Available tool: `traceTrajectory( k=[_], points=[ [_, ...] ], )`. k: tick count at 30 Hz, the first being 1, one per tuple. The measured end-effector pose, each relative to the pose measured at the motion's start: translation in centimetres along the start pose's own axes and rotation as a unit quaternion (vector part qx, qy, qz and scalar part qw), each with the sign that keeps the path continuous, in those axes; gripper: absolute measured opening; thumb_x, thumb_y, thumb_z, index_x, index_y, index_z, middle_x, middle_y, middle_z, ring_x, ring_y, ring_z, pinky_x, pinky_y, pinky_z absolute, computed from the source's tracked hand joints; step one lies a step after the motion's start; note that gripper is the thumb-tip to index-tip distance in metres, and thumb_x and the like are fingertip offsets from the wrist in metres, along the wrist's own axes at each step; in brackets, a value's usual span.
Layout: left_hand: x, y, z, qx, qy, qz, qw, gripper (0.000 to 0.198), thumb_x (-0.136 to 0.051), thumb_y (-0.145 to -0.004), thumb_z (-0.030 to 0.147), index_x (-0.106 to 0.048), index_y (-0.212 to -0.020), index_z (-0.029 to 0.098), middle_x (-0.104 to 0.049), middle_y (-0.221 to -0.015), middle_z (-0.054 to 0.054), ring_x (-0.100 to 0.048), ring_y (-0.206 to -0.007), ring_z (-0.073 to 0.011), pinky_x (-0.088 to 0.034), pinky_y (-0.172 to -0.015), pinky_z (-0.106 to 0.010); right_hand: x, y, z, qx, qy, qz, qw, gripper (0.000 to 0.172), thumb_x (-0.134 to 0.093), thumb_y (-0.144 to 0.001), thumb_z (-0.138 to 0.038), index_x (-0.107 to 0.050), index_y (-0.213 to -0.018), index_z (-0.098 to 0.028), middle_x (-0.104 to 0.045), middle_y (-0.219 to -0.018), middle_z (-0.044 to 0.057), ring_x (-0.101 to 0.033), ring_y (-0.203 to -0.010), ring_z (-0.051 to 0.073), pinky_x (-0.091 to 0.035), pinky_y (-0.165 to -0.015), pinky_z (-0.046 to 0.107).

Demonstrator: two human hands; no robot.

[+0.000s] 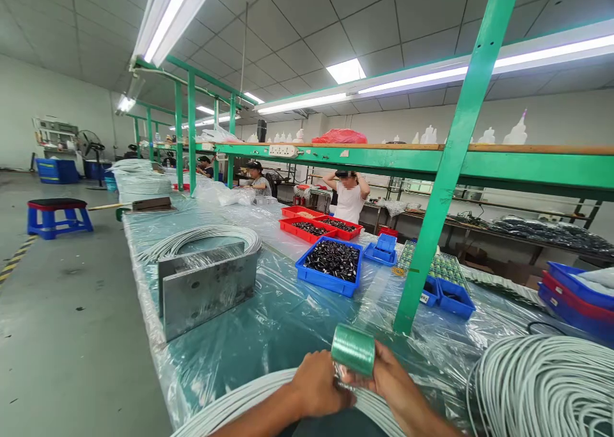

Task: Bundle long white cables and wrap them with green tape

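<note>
My right hand (389,374) is closed around a roll of green, shiny film or tape (354,349), held tilted above the table. A short shiny stretch of it hangs between the roll and my left hand. My left hand (317,384) is closed over a coil of white cable (249,395) at the table's near edge; its fingertips are mostly hidden. The coil passes beneath both hands, and its near part runs out of view.
A larger white cable coil (551,386) lies at right. Upright metal plates (208,293) stand at left, before another coil (201,237). Beyond are a blue tray of black parts (330,262), red trays (307,229) and a green post (434,226). A person (348,197) is across the table.
</note>
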State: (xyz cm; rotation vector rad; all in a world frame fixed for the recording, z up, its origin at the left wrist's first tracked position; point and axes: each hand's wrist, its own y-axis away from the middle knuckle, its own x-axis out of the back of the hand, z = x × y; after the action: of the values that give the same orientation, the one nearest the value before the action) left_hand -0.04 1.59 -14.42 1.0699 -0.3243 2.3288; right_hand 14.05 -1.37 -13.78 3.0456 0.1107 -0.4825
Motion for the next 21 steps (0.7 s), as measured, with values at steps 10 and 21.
traceTrajectory(
  k=[10,21],
  points=[
    [-1.7,1.0,-1.2,-0.058,-0.035,0.093,0.993,0.047,-0.071,-0.058,0.029,-0.056,-0.102,0.023,-0.06,-0.108,-0.003,-0.053,-0.1,-0.0239,-0.039,-0.086,-0.031,1.4,1.4,1.9,0.232,0.172,0.058,0.956,0.04,-0.06,-0.073,-0.046,-0.062,-0.107,-0.025,-0.058,-0.117,0.006,-0.048,-0.114,0.025,-0.035,-0.099,0.037],
    [-3.2,1.2,-3.7,-0.14,-0.106,0.097,0.98,0.013,-0.058,-0.076,0.037,-0.064,-0.079,0.025,-0.065,-0.089,0.0,-0.058,-0.084,-0.0177,-0.039,-0.071,-0.024,2.7,0.0,8.3,0.122,0.064,0.143,0.98,0.054,-0.06,-0.059,-0.067,-0.063,-0.086,-0.02,-0.067,-0.085,0.007,-0.062,-0.077,0.025,-0.051,-0.063,0.032]
  ],
)
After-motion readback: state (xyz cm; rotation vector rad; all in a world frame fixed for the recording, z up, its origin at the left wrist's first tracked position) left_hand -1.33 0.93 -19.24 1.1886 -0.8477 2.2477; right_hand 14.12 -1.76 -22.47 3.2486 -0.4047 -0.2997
